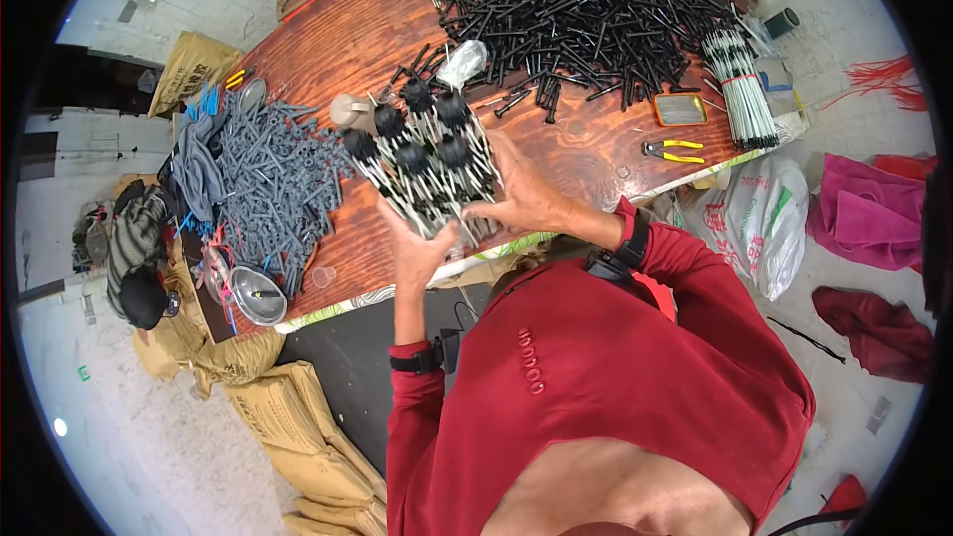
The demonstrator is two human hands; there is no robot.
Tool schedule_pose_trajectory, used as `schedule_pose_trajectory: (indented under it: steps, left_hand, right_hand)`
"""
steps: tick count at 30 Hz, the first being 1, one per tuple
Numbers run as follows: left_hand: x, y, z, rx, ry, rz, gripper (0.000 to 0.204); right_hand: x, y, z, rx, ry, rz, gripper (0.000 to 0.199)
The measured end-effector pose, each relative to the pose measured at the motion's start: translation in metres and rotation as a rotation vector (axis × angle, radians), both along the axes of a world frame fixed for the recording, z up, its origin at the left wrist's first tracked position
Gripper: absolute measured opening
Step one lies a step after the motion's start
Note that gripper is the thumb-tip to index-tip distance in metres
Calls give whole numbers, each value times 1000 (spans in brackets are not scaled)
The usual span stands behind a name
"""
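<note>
Between my two hands is a cluster of several bundles of thin white rods with black tufted tops (pixel 422 154), held over the front edge of the table. My left hand (pixel 421 250) grips its lower left side, thumb against the rods. On the right side, my right hand (pixel 528 194) wraps round the rods with its thumb pointing inward. The lower ends of the bundles are partly hidden by my hands. Just behind the cluster lie a crumpled clear plastic wrap (pixel 463 64) and a pale round cup-like thing (pixel 347 109).
A large heap of black rod-like parts (pixel 596 15) covers the back of the wooden table (pixel 323 35). Grey plastic parts (pixel 283 174) are piled at left, by a metal bowl (pixel 258 295). At right are yellow-handled pliers (pixel 675 150), a small yellow-rimmed tray (pixel 681 110) and a tied white rod bundle (pixel 743 94).
</note>
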State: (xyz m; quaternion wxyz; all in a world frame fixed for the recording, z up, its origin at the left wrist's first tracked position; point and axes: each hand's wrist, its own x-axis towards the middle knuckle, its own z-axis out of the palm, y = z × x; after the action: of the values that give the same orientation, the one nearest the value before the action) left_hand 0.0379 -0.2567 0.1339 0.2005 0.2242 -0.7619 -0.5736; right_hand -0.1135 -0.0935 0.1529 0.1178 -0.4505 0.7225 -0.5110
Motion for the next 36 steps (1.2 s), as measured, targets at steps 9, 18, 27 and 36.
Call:
schedule_pose_trajectory:
  steps: [9,18,27,36]
  left_hand:
    - [4,-24,-63,467,-288,-15,89]
    - [2,-30,-93,13,-753,-5,109]
    - [19,-29,-144,347,-415,-10,114]
    - [-11,8,-131,271,-353,-57,117]
  right_hand:
    - [-17,-45,-116,382,-551,66,91]
    - [-67,-21,-125,1106,-444,266,105]
    - [-26,-16,-166,764,-483,-118,115]
    - [-9,-49,-181,809,-469,-61,126]
